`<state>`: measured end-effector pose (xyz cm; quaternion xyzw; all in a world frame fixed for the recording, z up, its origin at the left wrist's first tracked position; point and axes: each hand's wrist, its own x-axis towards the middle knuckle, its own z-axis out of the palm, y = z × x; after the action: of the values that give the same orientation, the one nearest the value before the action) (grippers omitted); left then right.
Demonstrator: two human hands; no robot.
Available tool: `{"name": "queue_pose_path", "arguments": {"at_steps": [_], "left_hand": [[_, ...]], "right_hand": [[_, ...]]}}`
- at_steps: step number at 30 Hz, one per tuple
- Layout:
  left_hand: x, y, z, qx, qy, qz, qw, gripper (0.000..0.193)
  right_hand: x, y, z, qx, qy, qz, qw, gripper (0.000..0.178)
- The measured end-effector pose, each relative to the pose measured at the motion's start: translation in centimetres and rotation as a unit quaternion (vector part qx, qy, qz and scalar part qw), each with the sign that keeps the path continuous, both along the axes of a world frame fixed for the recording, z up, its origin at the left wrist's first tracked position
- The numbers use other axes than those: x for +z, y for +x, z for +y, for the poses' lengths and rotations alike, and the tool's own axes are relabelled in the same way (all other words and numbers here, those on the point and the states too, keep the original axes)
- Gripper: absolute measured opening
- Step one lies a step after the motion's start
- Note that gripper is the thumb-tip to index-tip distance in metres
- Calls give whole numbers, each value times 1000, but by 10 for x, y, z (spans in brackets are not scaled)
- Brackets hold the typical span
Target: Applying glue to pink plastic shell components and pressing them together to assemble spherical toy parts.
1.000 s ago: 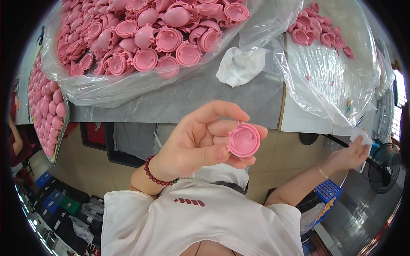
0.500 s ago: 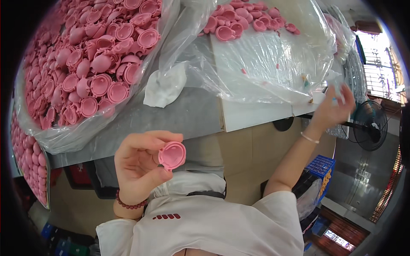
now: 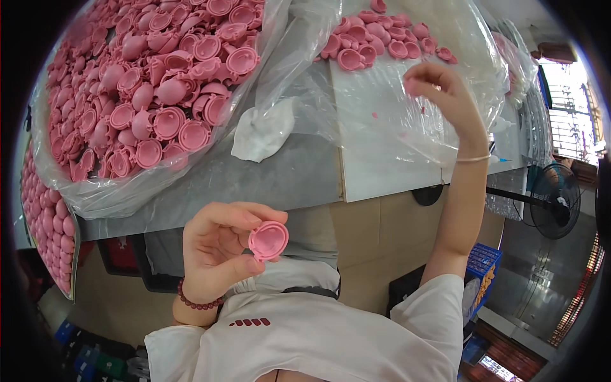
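My left hand (image 3: 211, 254) is raised before my chest, with thumb and fingers pinching a small round pink plastic cup (image 3: 268, 240). Its hollow side faces me, and a small tab juts from its rim. Stretched out over the plastic sheet on the right is my right hand (image 3: 450, 105), its thumb and forefinger curled together. A pinkish spot shows at those fingertips, too unclear to tell whether it is a held piece. Just beyond lies a loose pile of similar pink cups (image 3: 375, 39).
A large clear bag (image 3: 121, 202) full of pink cups stands on the grey table (image 3: 299, 175) at left. Near it lies a crumpled white scrap (image 3: 264, 130). A white board (image 3: 375, 172) lies under the sheeting. A black fan (image 3: 555, 202) and blue crate (image 3: 482, 264) stand at right.
My right hand has swung left and farther from me toward the loose pile, its spread fingers now curled together. My left hand still holds the pink cup in nearly the same place.
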<state>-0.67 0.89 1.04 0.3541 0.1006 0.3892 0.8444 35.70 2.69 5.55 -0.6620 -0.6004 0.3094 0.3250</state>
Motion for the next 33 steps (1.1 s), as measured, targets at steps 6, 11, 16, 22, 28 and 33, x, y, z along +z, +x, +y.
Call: {"name": "queue_pose_path", "arguments": {"at_steps": [6, 11, 16, 22, 28, 33], "left_hand": [[-3, 5, 6, -28, 20, -10, 999, 36], [-1, 2, 7, -10, -7, 7, 1000, 37], [-1, 2, 7, 11, 2, 29, 1000, 40], [-2, 0, 7, 16, 15, 46, 999, 44], [4, 12, -1, 44, 101, 117, 987, 38], [5, 12, -1, 49, 181, 184, 965, 35]], "right_hand": [[-4, -31, -19, -117, 30, -220, 968, 20], [1, -36, -33, -39, 11, -231, 972, 28], [12, -44, -39, -29, 17, -206, 978, 33], [11, -54, -35, -44, 21, -234, 971, 32], [20, -167, -66, 60, 159, -41, 985, 38], [-11, -177, -65, 112, 203, 3, 973, 34]]}}
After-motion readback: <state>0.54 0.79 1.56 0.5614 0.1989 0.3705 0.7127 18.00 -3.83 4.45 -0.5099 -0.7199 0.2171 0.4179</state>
